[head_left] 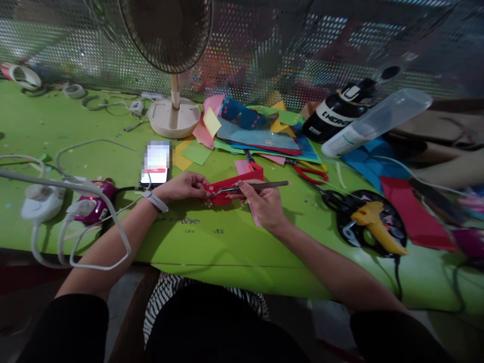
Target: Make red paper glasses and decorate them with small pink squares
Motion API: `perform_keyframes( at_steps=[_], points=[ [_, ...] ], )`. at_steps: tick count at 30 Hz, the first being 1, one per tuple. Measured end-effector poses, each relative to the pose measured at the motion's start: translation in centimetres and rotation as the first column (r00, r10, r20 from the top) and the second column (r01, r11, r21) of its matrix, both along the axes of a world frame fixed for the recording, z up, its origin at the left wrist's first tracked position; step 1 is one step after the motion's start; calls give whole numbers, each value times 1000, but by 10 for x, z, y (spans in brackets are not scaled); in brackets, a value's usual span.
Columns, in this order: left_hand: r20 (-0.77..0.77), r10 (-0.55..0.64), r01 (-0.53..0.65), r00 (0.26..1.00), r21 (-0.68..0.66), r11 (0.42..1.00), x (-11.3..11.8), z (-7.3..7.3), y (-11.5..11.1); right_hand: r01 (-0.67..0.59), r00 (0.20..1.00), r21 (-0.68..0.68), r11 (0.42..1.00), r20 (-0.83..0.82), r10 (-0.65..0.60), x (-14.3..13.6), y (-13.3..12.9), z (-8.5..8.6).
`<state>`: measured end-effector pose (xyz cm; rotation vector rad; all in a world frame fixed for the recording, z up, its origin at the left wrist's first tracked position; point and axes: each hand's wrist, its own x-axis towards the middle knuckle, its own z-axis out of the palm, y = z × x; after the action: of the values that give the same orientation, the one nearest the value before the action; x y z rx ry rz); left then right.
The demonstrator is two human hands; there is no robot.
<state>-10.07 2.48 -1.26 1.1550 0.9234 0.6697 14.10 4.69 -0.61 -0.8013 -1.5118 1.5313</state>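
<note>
My left hand (191, 186) is closed, its fingertips pinching the left end of a folded red sheet (242, 178), which looks like paper or felt. In my right hand (264, 204) is a pair of slim dark tweezers (270, 185), its fine bent tip pointing left. The tip meets the red sheet close to my left fingertips; whether it grips anything there is too small to see. Under the right hand lies a pink paper strip (254, 214), partly hidden. Small shiny bits (189, 221) are scattered on the green table (227, 242) just below my hands.
Left are a phone (156, 164), a purple power strip (100, 201) and looping white cables. A fan (174, 118) stands behind. At the back lie coloured sheets (260, 138); scissors (312, 174), a yellow glue gun (378, 229) and bottles (335, 116) are on the right.
</note>
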Motion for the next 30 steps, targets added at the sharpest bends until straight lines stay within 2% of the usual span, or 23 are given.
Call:
perform_keyframes(
  at_steps=[6,12,24,30],
  points=[
    [10,-8,8,1000,-14,1000,0,1,0,15,1000,-11,1000,7,-15,-1,0,2],
    [10,-6,6,1000,-24,1000,0,1,0,-12,1000,15,1000,9,12,1,2,-8],
    [-10,13,-14,1000,-13,1000,2,2,-1,-1,994,210,978,110,-22,6,-3,-12],
    [-18,2,-3,1000,-13,1000,3,5,-2,51,995,239,970,71,-69,5,-4,1]
  ],
)
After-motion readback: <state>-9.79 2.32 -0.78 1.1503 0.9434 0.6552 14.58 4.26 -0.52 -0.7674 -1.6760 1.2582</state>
